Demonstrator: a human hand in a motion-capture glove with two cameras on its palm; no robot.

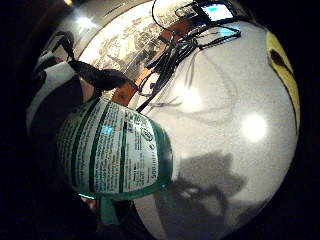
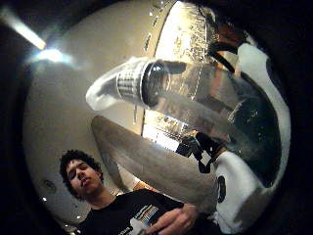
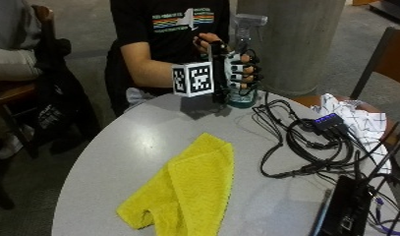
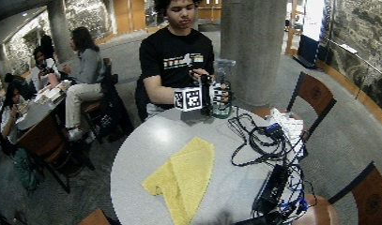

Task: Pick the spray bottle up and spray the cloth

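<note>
A clear spray bottle (image 3: 242, 59) with a greenish base and a white trigger head stands upright at the far edge of the round grey table (image 3: 147, 147). My gloved right hand (image 3: 229, 66) grips its body, fingers curled round it. Whether the base touches the table I cannot tell. The bottle's label (image 1: 112, 150) fills the little finger side palm view, and its neck and head (image 2: 142, 85) show in the thumb side view. A yellow cloth (image 3: 183, 189) lies crumpled on the table's near middle, well apart from the bottle, also seen in the wide view (image 4: 181, 176).
A tangle of black cables (image 3: 304, 142) and a hub cover the table's right side, with a dark device (image 3: 340, 206) at the near right edge. A patterned white cloth (image 3: 357, 118) lies on a chair at right. A concrete pillar (image 3: 291, 39) stands behind.
</note>
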